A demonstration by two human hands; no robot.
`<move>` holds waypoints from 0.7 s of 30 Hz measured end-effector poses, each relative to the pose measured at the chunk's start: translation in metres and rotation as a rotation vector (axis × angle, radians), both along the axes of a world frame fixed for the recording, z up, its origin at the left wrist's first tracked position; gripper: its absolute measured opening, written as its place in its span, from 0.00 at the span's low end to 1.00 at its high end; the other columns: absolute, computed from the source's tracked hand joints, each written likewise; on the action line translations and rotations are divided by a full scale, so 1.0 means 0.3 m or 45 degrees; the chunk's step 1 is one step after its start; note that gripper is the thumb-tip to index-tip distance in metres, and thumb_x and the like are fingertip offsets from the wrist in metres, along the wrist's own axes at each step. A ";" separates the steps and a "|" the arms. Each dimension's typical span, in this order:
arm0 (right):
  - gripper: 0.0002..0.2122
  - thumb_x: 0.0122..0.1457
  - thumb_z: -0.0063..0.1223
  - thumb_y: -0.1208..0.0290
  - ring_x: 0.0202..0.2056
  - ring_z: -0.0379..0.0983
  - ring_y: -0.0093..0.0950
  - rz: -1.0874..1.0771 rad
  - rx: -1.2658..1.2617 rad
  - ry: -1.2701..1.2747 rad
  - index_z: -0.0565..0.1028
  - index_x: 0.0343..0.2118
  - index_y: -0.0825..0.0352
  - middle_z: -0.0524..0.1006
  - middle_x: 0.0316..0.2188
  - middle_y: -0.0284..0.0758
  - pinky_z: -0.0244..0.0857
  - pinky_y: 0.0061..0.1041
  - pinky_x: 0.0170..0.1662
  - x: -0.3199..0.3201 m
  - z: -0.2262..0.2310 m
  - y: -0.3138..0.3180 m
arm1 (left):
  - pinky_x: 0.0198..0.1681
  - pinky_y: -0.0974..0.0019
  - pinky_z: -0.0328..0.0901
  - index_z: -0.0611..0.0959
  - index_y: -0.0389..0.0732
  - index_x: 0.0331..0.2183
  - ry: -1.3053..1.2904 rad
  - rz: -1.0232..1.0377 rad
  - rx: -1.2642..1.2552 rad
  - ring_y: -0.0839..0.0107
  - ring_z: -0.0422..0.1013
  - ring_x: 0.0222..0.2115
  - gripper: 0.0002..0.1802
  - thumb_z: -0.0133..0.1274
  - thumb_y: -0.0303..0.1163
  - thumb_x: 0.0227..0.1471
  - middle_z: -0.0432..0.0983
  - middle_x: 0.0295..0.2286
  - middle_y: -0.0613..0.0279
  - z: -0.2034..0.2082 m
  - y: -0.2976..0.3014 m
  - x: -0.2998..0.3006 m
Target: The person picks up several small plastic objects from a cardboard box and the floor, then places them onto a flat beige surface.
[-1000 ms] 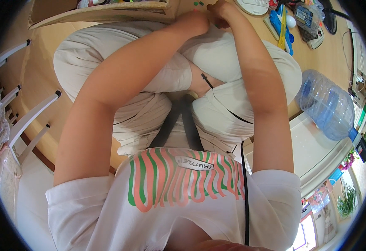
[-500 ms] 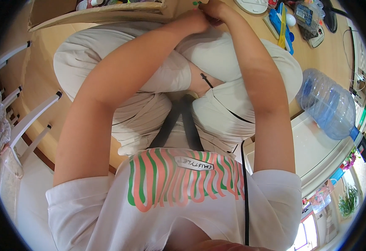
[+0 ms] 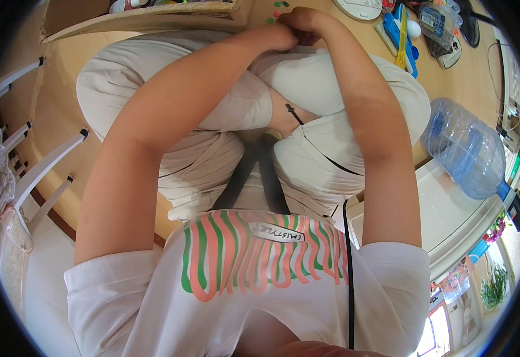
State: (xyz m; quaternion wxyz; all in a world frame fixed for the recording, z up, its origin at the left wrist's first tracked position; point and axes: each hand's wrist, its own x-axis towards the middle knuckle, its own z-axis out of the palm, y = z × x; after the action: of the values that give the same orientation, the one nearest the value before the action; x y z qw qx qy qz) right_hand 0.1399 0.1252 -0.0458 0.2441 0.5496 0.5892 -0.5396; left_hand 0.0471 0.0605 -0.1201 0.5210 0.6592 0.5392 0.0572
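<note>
My two hands meet beyond my crossed legs, at the top of the view. My left hand (image 3: 282, 37) lies low beside the right, its fingers hidden behind it. Curled over toward the left one, my right hand (image 3: 305, 19) has bent fingers. Whatever they hold, if anything, is out of sight. Just past the hands are small green pieces (image 3: 277, 13) and a small pink piece (image 3: 278, 4) on the wood-coloured surface. Their exact kind is too small to tell.
A cardboard box (image 3: 147, 22) with assorted things stands at the far left. At the far right lie a round white object (image 3: 358, 7), a blue and yellow item (image 3: 401, 38) and a filled plastic bag (image 3: 435, 27). A large clear water bottle (image 3: 465, 149) lies right of my knee.
Both hands have drawn slightly toward me and lower. More green pieces and the pink piece now show beyond them; a green bit was at my right fingertips before.
</note>
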 end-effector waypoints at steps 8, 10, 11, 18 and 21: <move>0.27 0.67 0.48 0.53 0.29 0.80 0.49 -0.120 0.227 0.016 0.78 0.40 0.82 0.80 0.31 0.54 0.76 0.47 0.30 0.026 -0.129 0.072 | 0.50 0.58 0.69 0.85 0.45 0.47 0.173 -0.011 0.239 0.61 0.77 0.46 0.21 0.54 0.47 0.58 0.82 0.46 0.52 0.095 0.016 -0.021; 0.27 0.67 0.48 0.53 0.29 0.81 0.49 -0.159 0.239 0.025 0.78 0.41 0.82 0.81 0.31 0.53 0.76 0.47 0.29 0.005 -0.133 0.067 | 0.48 0.56 0.70 0.86 0.43 0.46 0.121 0.185 0.174 0.58 0.79 0.45 0.22 0.55 0.47 0.56 0.83 0.45 0.50 0.088 0.018 -0.033; 0.27 0.67 0.49 0.53 0.29 0.81 0.49 -0.205 0.250 0.030 0.79 0.41 0.82 0.81 0.31 0.53 0.76 0.47 0.28 -0.003 -0.136 0.064 | 0.48 0.56 0.70 0.86 0.43 0.46 0.123 0.189 0.173 0.58 0.79 0.45 0.22 0.55 0.47 0.56 0.83 0.45 0.50 0.084 0.019 -0.035; 0.27 0.67 0.48 0.53 0.30 0.81 0.50 -0.110 0.341 0.018 0.79 0.40 0.83 0.80 0.35 0.58 0.76 0.47 0.29 -0.007 -0.191 0.089 | 0.47 0.55 0.71 0.86 0.43 0.46 0.179 0.261 0.118 0.56 0.79 0.44 0.21 0.52 0.45 0.58 0.83 0.44 0.49 0.105 0.024 -0.040; 0.28 0.67 0.47 0.51 0.37 0.81 0.51 0.098 0.470 -0.015 0.80 0.42 0.80 0.80 0.40 0.60 0.76 0.46 0.39 0.016 -0.275 0.120 | 0.47 0.55 0.71 0.85 0.42 0.46 0.141 0.242 0.116 0.57 0.79 0.44 0.21 0.52 0.45 0.59 0.83 0.44 0.49 0.142 0.024 -0.037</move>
State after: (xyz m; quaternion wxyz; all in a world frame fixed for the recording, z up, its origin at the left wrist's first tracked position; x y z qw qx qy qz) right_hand 0.1446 0.1612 -0.1282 0.1631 0.5652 0.6975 -0.4092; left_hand 0.0361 0.0678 -0.0774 0.4519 0.6305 0.6240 0.0942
